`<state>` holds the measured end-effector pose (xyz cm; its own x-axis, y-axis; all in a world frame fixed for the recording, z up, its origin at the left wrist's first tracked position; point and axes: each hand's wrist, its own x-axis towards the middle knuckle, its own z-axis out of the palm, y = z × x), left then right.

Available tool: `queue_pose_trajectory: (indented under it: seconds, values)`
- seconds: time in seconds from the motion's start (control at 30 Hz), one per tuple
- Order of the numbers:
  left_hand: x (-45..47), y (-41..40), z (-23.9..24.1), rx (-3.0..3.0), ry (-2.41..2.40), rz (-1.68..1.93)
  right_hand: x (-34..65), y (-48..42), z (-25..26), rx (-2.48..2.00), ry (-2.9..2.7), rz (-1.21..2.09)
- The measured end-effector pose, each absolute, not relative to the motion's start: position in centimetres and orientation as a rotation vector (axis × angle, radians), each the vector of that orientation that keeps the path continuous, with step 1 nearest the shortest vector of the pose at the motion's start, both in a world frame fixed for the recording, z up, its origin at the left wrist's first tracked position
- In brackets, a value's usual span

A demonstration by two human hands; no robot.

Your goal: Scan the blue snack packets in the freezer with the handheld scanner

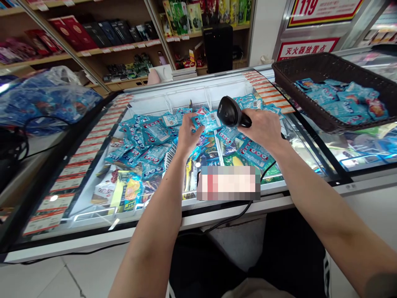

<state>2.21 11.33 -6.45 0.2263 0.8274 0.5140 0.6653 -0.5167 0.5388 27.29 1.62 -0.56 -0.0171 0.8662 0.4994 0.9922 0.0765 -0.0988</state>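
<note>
My left hand (190, 134) grips one small blue snack packet (208, 121) by its left end, its printed barcode facing up. In my right hand (263, 126) is a black handheld barcode scanner (228, 112), its head just right of that packet and apart from it. Both hands are above the glass top of a display freezer (173, 221). Many similar blue packets (156, 130) lie in a loose pile on the glass to the left, and more blue packets (254, 154) lie under and around my right hand.
A dark woven basket (322, 62) with blue packets stands at the right. Plastic-wrapped blue goods (49, 101) sit at the left. A blurred-out rectangular object (228, 183) lies at the freezer's front edge, near a black cable (229, 217). Stocked shelves (124, 45) line the back.
</note>
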Motion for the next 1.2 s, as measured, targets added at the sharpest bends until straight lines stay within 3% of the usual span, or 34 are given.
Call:
queue_pose_trajectory:
  seconds: [1.2]
  values:
    - [1.83, 10.89, -5.79, 2.236, 1.556, 1.413, 26.89, 1.51, -0.89, -1.754, -2.084, -0.307]
